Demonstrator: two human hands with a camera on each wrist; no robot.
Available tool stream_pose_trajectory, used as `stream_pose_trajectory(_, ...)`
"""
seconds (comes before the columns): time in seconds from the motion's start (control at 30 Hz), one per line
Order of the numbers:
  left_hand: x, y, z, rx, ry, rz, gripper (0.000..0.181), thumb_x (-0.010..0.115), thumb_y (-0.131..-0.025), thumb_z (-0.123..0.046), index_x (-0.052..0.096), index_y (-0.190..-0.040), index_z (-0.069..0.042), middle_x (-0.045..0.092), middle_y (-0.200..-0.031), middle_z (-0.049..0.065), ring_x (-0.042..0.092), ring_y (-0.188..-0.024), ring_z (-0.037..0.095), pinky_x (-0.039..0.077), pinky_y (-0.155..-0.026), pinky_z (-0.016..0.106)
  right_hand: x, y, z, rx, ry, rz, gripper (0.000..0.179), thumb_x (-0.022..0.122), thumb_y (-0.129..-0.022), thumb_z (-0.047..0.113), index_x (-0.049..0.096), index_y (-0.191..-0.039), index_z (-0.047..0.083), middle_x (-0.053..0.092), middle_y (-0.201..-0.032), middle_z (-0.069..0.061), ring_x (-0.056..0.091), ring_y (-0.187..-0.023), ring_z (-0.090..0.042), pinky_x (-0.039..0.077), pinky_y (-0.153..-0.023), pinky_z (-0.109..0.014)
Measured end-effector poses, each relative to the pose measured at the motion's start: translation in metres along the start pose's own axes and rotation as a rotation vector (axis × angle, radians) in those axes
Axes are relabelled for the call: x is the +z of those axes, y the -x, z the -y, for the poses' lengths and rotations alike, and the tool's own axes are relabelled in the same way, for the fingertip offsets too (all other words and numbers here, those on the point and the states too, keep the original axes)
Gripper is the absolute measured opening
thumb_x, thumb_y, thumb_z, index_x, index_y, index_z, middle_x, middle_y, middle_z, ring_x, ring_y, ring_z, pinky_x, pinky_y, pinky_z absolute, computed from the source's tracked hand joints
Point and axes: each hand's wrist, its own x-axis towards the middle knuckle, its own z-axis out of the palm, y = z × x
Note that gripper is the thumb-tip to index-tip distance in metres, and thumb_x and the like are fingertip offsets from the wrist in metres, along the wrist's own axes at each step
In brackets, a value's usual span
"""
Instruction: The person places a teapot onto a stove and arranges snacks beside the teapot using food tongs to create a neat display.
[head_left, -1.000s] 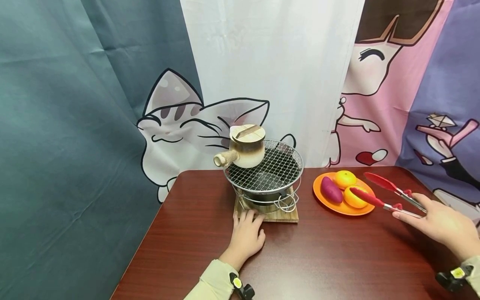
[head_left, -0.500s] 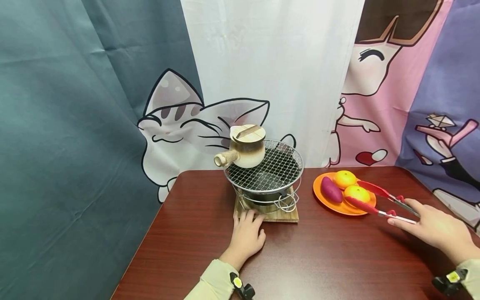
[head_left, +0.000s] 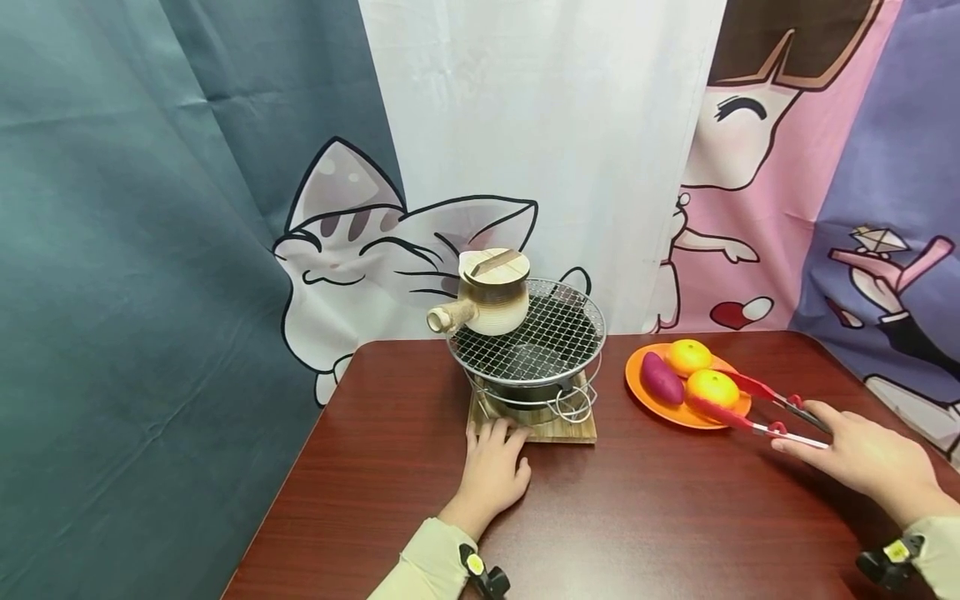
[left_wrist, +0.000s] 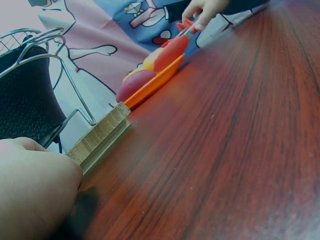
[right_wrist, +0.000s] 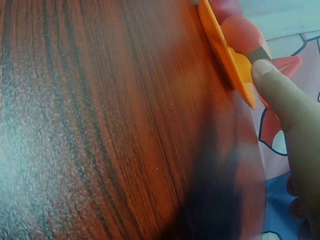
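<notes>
Right hand (head_left: pixel 873 457): tongs (head_left: pixel 738 417) pinched between thumb and fingers, red tips pointing to 10 o'clock, away from the wearer being 12. Tips sit apart, one on each side of the front mandarin (head_left: pixel 712 389); contact with the peel cannot be told. That fruit lies at 4 o'clock on an orange plate (head_left: pixel 643 398). Same plate: back mandarin (head_left: pixel 689 357) at 12, purple sweet potato (head_left: pixel 662 378) at 9.

Left hand (head_left: pixel 491 473): palm down, fingers a little spread, tips resting at the 7 o'clock corner of a wooden board (head_left: pixel 572 431). Above the board stands a wire rack with a round mesh grill (head_left: pixel 564 333); the plate lies at its 4 o'clock. Lidded pot (head_left: pixel 497 307) at 10 o'clock on the mesh, handle toward 8. All on a reddish-brown table (head_left: pixel 637 508).
</notes>
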Motion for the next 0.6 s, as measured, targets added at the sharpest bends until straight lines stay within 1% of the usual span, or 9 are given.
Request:
stream_pose_trajectory(0.23,-0.0013,0.0006,-0.0011,-0.014,0.010,0.030,0.043,0.067,-0.081,-0.026,0.066,-0.124,-0.027,0.057,-0.123,0.002,0.051,-0.121,0.027,0.033,-0.104,0.066,0.0014,-0.0005,0.0005,-0.002,0.015,0.000,0.105,0.055,-0.079,0.083,0.045,-0.132,-0.008,0.054,-0.112,-0.045,0.057,-0.091,-0.060,0.048,-0.057,-0.066)
stream_pose_trajectory(0.5,0.0008,-0.0001,0.0004,-0.002,-0.001,0.004,0.043,0.067,-0.080,-0.027,0.066,-0.123,-0.027,0.057,-0.122,0.002,0.051,-0.120,0.027,0.034,-0.103,0.067,-0.0003,-0.0001,0.0028,-0.022,0.021,-0.015,0.103,0.056,-0.079,0.082,0.046,-0.132,-0.006,0.056,-0.111,-0.043,0.059,-0.088,-0.057,0.048,-0.055,-0.063)
stream_pose_trajectory(0.6,0.0015,-0.0004,0.0009,0.000,0.000,0.004,0.043,0.067,-0.080,-0.027,0.066,-0.122,-0.027,0.057,-0.122,0.002,0.051,-0.121,0.027,0.034,-0.103,0.067,-0.0020,0.0004,0.0043,-0.028,0.019,-0.025,0.102,0.056,-0.080,0.081,0.046,-0.132,-0.006,0.057,-0.111,-0.042,0.059,-0.088,-0.056,0.048,-0.055,-0.063)
